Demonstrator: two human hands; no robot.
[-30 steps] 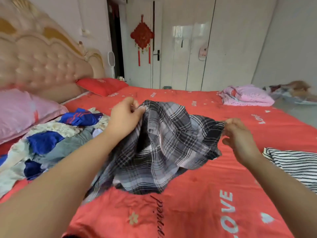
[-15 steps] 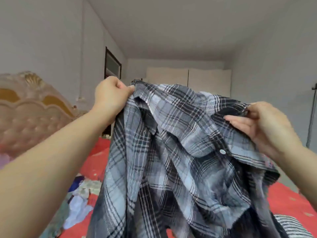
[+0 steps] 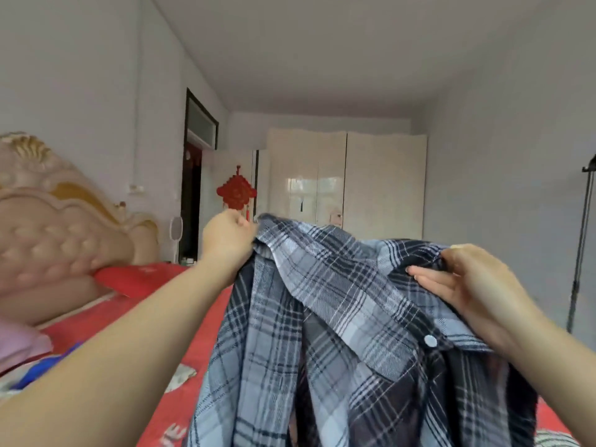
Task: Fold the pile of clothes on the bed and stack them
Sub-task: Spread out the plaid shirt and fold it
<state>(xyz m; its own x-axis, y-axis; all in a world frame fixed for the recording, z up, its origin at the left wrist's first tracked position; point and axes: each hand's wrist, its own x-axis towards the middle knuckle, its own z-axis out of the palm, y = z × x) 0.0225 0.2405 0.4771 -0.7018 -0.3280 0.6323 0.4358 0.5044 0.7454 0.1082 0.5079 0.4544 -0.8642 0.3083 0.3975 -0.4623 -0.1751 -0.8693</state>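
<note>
I judge it early: my left hand [image 3: 227, 241] and right hand [image 3: 477, 282] pinch the unfolded plaid shirt [image 3: 322, 317] above the bed [image 3: 180, 311], with the pile of clothes [image 3: 38, 372] unfolded.

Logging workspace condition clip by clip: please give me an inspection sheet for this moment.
Surface: bed with a red cover.
Job's things: plaid shirt held up, hanging unfolded; pile of clothes at far left, mostly hidden behind the left arm.
Clutter: red pillow and pink pillow by the headboard.
Grippers: left hand grips the shirt's top edge; right hand pinches its other side.
Cables: nothing seen.
Surroundings: wardrobe, red knot ornament, dark doorway, black stand.
</note>
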